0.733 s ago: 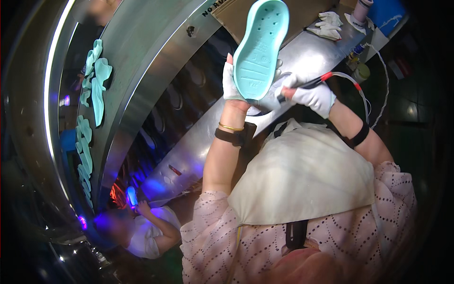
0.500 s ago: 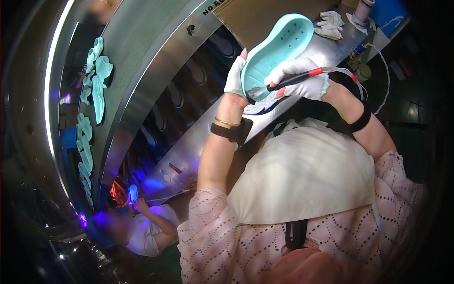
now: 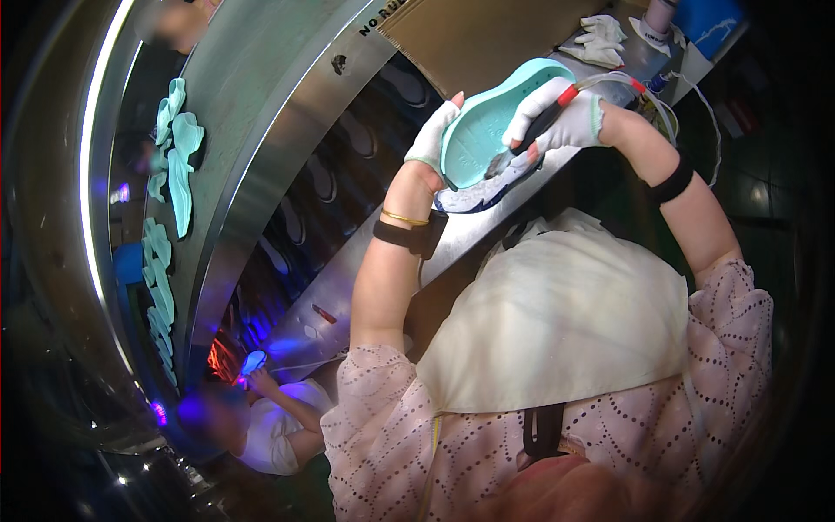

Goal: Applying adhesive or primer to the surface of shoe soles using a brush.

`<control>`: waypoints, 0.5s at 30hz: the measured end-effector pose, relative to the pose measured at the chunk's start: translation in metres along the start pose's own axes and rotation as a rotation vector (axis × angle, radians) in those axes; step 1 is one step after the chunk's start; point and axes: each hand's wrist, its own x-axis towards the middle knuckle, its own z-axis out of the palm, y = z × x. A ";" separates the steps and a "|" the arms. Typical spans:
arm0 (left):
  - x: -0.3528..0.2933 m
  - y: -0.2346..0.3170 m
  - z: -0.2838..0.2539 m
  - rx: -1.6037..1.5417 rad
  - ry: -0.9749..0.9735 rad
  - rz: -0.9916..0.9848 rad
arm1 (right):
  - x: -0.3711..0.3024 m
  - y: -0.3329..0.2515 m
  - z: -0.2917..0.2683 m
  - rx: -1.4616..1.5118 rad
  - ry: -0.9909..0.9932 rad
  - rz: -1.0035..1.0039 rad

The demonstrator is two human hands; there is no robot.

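Note:
My left hand (image 3: 430,143), in a white fingerless glove, grips the side of a turquoise foam shoe upper (image 3: 474,143). Its hollow inside is tilted toward me. In my gloved right hand (image 3: 574,126) is a black-handled brush (image 3: 552,115) with a red band and a clear hose trailing from its back end. The bristles touch or hover close to the inner wall at the near right edge; which of the two I cannot tell. Below the upper, a white shoe bottom with a dark blue rim (image 3: 470,200) is partly hidden. The right hand covers the upper's toe part.
A cardboard box (image 3: 487,35) and white gloves (image 3: 602,39) lie beyond my hands. Shoe pieces fill a dark recessed track (image 3: 357,130) at left. Turquoise uppers (image 3: 181,174) ride a green belt (image 3: 235,78). Another person (image 3: 283,426) works at lower left, near a small red tool (image 3: 323,313).
The upper has come lower and tipped, so its toe end sits nearer me. My right hand has shifted up and right, carrying the brush from the heel end along the inner side.

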 end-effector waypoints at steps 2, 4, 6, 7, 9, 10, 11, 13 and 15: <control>-0.004 -0.007 0.018 0.182 0.414 0.209 | -0.004 0.001 -0.012 -0.125 0.000 -0.037; -0.002 -0.008 0.010 0.031 0.239 0.180 | -0.009 -0.002 -0.013 -0.009 0.111 -0.064; 0.000 -0.013 0.005 -0.118 0.060 0.149 | -0.010 -0.005 -0.003 0.075 0.271 -0.085; 0.001 -0.018 0.007 -0.191 -0.069 0.232 | -0.010 -0.012 0.007 0.020 0.367 -0.077; 0.007 -0.029 -0.008 -0.348 -0.044 0.408 | 0.004 0.008 0.034 0.057 0.500 -0.102; 0.010 -0.032 -0.013 -0.483 -0.089 0.459 | 0.000 0.001 0.050 0.024 0.542 -0.101; 0.010 -0.035 -0.007 -0.440 -0.091 0.464 | -0.006 -0.006 0.058 0.146 0.466 0.043; 0.006 -0.039 0.002 -0.393 -0.092 0.471 | -0.006 -0.003 0.061 0.246 0.419 0.053; 0.001 -0.040 0.003 -0.516 -0.052 0.472 | -0.006 -0.012 0.055 0.417 0.372 0.109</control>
